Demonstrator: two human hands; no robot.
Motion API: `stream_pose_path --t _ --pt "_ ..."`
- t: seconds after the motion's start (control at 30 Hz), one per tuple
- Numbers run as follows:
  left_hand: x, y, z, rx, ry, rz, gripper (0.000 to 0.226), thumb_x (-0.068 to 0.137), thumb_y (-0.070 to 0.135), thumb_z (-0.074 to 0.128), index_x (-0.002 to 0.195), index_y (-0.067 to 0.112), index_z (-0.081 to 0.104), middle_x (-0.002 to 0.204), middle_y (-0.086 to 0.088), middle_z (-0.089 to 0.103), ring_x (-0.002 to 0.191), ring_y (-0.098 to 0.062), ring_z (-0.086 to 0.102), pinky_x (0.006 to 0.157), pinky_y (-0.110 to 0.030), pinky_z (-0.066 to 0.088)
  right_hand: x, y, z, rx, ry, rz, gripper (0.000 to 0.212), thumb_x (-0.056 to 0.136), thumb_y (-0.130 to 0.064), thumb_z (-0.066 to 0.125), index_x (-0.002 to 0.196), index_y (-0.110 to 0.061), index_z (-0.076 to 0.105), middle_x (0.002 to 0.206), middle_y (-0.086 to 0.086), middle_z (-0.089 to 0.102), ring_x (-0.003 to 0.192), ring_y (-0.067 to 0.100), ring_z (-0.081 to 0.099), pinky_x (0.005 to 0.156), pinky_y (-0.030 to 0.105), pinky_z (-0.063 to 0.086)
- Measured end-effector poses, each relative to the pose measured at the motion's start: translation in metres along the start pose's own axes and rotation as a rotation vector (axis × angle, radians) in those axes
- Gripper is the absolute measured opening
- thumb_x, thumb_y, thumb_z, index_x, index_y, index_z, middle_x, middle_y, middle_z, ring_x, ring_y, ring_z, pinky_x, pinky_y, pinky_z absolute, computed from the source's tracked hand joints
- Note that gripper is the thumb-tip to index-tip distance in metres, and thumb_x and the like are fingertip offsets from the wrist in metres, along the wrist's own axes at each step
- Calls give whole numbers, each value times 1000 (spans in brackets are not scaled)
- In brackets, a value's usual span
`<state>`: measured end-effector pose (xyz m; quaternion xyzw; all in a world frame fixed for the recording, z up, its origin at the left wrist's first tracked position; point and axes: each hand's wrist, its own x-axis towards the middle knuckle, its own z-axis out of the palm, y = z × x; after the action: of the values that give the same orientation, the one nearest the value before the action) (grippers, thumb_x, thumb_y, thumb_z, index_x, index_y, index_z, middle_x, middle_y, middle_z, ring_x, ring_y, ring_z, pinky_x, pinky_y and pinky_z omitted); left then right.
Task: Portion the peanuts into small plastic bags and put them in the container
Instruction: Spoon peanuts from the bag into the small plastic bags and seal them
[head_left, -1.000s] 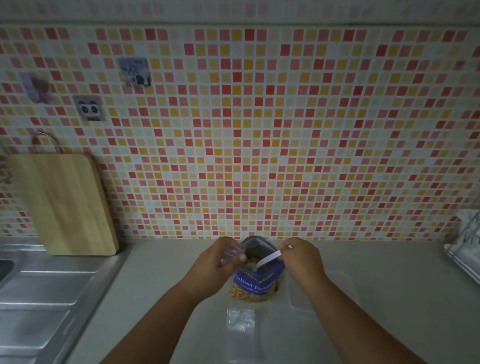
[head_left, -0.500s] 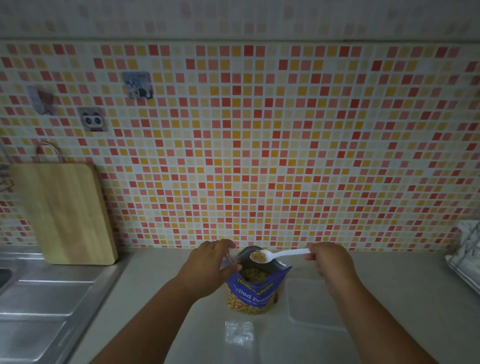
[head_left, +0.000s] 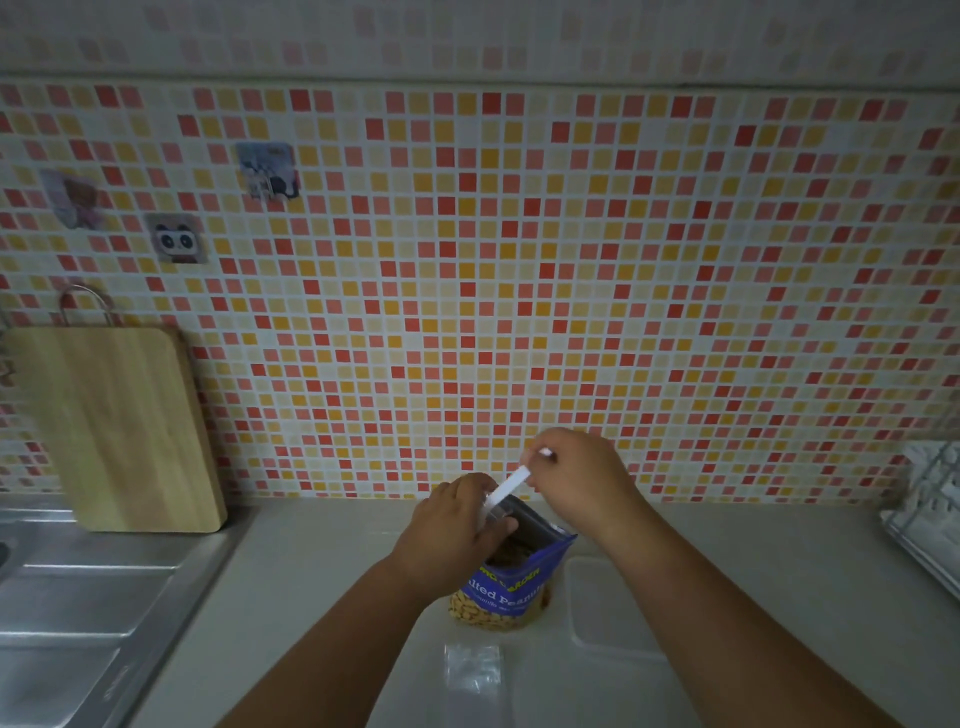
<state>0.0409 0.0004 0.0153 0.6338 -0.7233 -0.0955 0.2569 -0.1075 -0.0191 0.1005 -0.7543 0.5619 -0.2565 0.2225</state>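
Note:
A blue salted-peanut pouch (head_left: 511, 590) stands open on the counter, nuts showing through its clear bottom. My left hand (head_left: 449, 530) holds a small clear plastic bag (head_left: 496, 514) at the pouch's mouth. My right hand (head_left: 582, 475) pinches the handle of a white plastic spoon (head_left: 511, 486), tilted down with its bowl at the small bag's opening. The spoon's bowl is hidden behind my left fingers. Clear empty bags (head_left: 472, 667) lie on the counter in front of the pouch. A translucent container (head_left: 613, 603) sits to the pouch's right.
A wooden cutting board (head_left: 111, 426) leans on the tiled wall at the left, beside a steel sink drainboard (head_left: 78, 597). A wire dish rack (head_left: 930, 509) stands at the right edge. The pale counter (head_left: 322, 551) runs between them.
My right hand lifted the spoon loaded with peanuts out of the pouch, then raised its handle and tipped the bowl down into the small bag in my left hand.

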Motion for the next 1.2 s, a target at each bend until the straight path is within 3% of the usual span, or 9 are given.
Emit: stream_pose_path --t 0.07,0.13,0.23,0.37,0.47,0.57,0.67,1.0,1.2 --pt "-2 1 0 -92 11 -46 45 92 45 48 128 20 41 125 -1 54 106 -18 49 88 -30 42 -4 -12 -3 -184 67 -158 23 96 -24 44 106 -20 64 97 2 66 72 14 53 53 18 36" --pt "-3 -4 -5 -150 27 -106 46 92 44 49 130 21 40 128 -1 53 110 -18 50 92 -32 45 -9 -16 -15 -234 226 -240 21 96 -24 43 103 -20 63 91 2 62 72 13 52 54 20 37" --pt "-5 -17 -12 -130 42 -153 44 92 45 48 129 23 40 129 0 52 113 -17 49 92 -32 45 -8 -7 -25 -190 349 -195 20 94 -20 43 98 -15 63 84 2 61 70 14 52 57 25 41" --pt "-7 -26 -11 -99 -49 -157 43 92 48 46 127 24 41 130 -2 52 114 -18 48 93 -34 47 -5 12 12 -407 38 -23 18 88 -18 54 103 -17 63 91 4 59 78 17 56 64 25 44" --pt "-9 -23 -8 -144 -94 -174 44 92 46 47 128 22 39 134 -4 48 116 -20 50 91 -30 48 -8 27 50 -504 -94 36 26 85 -24 59 110 -18 62 107 7 60 100 23 55 79 29 45" --pt "-10 -21 -6 -163 -86 -178 44 93 44 47 130 21 38 136 -5 47 118 -21 49 90 -27 46 -11 33 68 -383 -68 164 26 91 -23 46 111 -21 63 110 7 60 101 23 56 85 30 47" --pt "-10 -21 -4 -169 -74 -182 44 93 43 47 130 21 38 137 -5 46 119 -20 48 92 -28 45 -6 33 69 -354 -78 222 23 89 -25 52 107 -22 66 106 4 65 96 22 59 87 32 50" --pt "-11 -21 3 -209 -60 -191 44 93 43 47 130 22 37 136 -4 45 119 -20 47 95 -30 46 -14 42 73 -350 26 203 25 93 -26 44 109 -29 63 107 -3 67 102 19 57 85 31 33" --pt "-10 -22 1 -227 -77 -194 44 93 43 47 130 22 37 134 -5 45 116 -20 49 92 -29 46 -12 48 78 -247 5 299 30 95 -26 39 110 -30 65 110 -5 67 102 18 59 90 31 38"
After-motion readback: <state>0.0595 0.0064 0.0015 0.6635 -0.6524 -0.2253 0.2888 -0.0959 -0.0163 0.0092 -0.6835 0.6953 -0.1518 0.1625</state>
